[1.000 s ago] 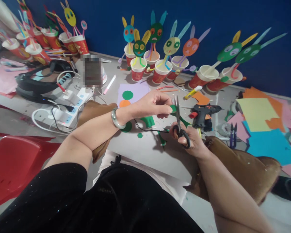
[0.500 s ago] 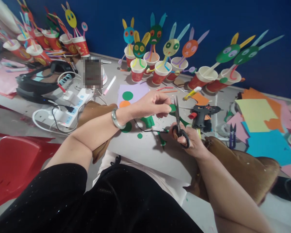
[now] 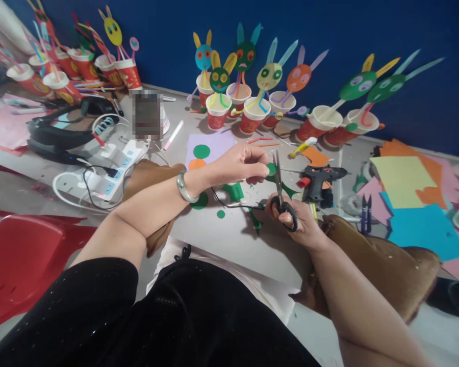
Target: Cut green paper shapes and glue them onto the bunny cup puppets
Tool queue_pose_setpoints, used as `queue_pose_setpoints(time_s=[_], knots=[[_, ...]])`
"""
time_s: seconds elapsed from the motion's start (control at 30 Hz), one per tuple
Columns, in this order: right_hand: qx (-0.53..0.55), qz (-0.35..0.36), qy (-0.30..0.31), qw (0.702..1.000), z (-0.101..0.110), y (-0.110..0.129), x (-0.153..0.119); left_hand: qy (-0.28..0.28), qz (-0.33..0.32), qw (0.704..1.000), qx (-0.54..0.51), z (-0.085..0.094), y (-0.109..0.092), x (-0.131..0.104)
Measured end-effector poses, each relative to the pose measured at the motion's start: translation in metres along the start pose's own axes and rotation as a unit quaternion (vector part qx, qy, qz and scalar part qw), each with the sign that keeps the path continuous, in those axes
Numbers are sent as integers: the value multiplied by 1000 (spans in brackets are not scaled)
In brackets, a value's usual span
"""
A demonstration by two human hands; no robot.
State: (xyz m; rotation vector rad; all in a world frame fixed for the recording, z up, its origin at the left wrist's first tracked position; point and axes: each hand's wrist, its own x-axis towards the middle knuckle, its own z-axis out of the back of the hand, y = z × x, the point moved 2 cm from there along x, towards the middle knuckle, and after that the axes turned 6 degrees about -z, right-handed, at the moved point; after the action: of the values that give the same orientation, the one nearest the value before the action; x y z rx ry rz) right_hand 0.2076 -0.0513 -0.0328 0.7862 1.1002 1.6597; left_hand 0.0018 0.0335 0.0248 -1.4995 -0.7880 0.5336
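Between the thumb and fingers of my left hand is a small green paper piece, roughly round. My right hand grips black-handled scissors, blades pointing up and close against the paper's right edge. Below my left hand, green paper scraps and a small green disc lie on the table. A larger green disc lies partly under my left wrist. Past that forearm, another green disc and an orange disc rest on a purple sheet.
Red paper cups with paper rabbit figures stand along the blue wall. Right of my hands lie a black glue gun, purple snips and coloured paper sheets. A white power strip and black headset are at left.
The scissor blades look slightly closer together, and the green piece has shifted slightly left with them. Both hands keep their hold.
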Motion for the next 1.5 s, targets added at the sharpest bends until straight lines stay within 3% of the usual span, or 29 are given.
queue_pose_setpoints(time_s=[0.37,0.47,0.57,0.63,0.7,0.73,0.8,0.83,0.87,0.9,0.93,1.0,1.07,1.13,1.17,1.23,1.3,1.37,1.4,1.43,1.5], knots=[[101,-14,-22,994,4,-1,2,-34,3,999,15,2,-5,1],[187,5,-135,973,16,-3,8,-48,7,999,16,5,1,4],[248,-5,-336,909,38,-10,16,-51,20,998,18,8,9,7],[279,-19,-418,864,51,-14,18,-46,43,998,24,8,13,8],[308,-60,-381,870,54,-15,19,-42,75,996,32,8,15,8],[319,-85,-311,891,51,-13,18,-42,92,994,34,7,15,8],[323,-121,-99,933,37,-7,13,-43,121,991,37,6,15,7],[319,-124,10,940,29,-4,9,-41,134,989,37,6,15,7],[313,-117,83,939,22,-1,6,-39,142,988,35,6,15,7],[308,-106,106,940,18,-1,5,-37,149,988,32,6,16,7],[302,-96,76,946,18,-2,6,-34,154,987,29,7,17,7],[284,-76,-110,950,25,-11,13,-30,160,986,23,8,19,7],[261,-59,-319,909,37,-21,19,-24,166,986,22,9,22,8],[262,-56,-402,876,43,-27,24,-14,168,985,26,9,25,8],[265,-54,-404,874,43,-28,25,-8,167,985,30,9,26,9],[270,-65,-323,905,39,-24,23,9,158,987,40,9,28,9],[250,-91,-157,951,29,-17,18,35,143,987,59,9,28,8],[188,-109,-15,976,20,-13,13,72,136,984,92,9,26,7],[155,-108,1,982,19,-13,12,95,140,979,111,9,24,6],[136,-104,-20,985,20,-15,12,124,151,972,130,9,23,4],[150,-105,-132,974,24,-23,16,193,184,951,158,8,22,1]])
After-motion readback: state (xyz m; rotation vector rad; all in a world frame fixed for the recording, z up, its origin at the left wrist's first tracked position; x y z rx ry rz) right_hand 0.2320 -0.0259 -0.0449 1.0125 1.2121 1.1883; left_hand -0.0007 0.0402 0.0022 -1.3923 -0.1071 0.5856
